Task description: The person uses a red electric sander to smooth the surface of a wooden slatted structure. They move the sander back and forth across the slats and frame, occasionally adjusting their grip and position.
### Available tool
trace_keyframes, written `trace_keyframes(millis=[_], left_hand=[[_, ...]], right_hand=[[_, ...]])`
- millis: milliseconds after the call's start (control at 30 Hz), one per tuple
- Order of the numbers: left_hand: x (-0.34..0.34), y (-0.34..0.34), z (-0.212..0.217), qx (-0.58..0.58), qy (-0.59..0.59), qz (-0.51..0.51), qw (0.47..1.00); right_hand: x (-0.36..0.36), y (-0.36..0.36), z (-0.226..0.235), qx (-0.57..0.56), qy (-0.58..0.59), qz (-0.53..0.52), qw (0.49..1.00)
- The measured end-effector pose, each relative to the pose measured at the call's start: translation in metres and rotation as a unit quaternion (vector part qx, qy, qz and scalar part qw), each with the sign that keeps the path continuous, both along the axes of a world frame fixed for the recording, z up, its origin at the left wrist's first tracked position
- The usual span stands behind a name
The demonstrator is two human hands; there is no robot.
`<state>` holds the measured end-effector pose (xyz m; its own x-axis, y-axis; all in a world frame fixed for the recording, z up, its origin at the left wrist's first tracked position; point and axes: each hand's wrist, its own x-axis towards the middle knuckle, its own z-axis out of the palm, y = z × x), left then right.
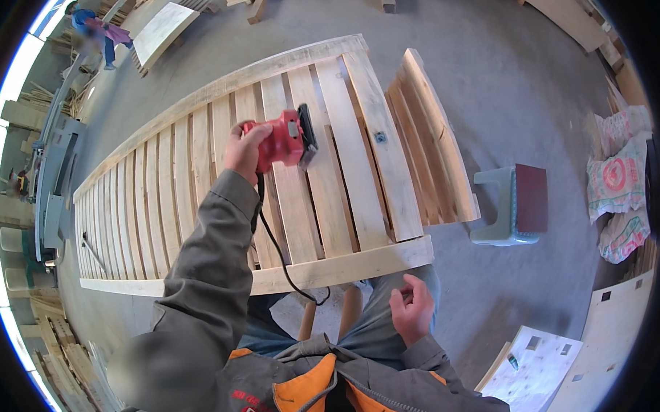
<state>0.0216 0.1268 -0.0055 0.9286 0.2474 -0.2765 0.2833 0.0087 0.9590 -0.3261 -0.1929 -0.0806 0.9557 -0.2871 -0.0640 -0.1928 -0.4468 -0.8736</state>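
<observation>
My left hand [245,147] grips the body of a red electric sander [275,142] above a long slatted wooden frame [303,271]. The sander is tilted on its side, so its dark flat pad [308,136] faces right, and it appears lifted off the slats. A black cord [275,240] hangs from it, over the frame's near rail and down by my legs. Near my thigh, just below that rail, my right hand [413,310] is empty, its fingers loosely bent with a gap between thumb and forefinger.
A slatted wooden end piece [437,140] stands against the frame's right end. Beyond it is a pale blue stool [496,207] with a dark red top. Printed sacks [620,185] lie far right. A hammer-like tool [93,250] rests at the frame's left end. Another person [100,29] stands far left.
</observation>
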Motion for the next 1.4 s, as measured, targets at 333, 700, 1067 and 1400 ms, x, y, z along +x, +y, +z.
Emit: trace_keyframes(millis=[333, 700, 1067, 1400], left_hand=[[0.084, 0.01, 0.007, 0.046, 0.0, -0.013, 0.999], [0.159, 0.016, 0.012, 0.054, -0.021, -0.037, 0.998], [0.174, 0.03, 0.007, 0.017, -0.035, -0.079, 0.996], [0.115, 0.022, 0.009, 0.045, 0.002, -0.055, 0.997]], right_hand=[[0.01, -0.001, 0.003, 0.015, 0.016, -0.009, 1.0], [0.014, 0.0, 0.004, 0.003, 0.009, -0.016, 1.0], [0.017, 0.005, 0.008, 0.02, 0.04, -0.04, 0.998], [0.018, 0.0, 0.005, 0.008, 0.014, -0.024, 1.0]])
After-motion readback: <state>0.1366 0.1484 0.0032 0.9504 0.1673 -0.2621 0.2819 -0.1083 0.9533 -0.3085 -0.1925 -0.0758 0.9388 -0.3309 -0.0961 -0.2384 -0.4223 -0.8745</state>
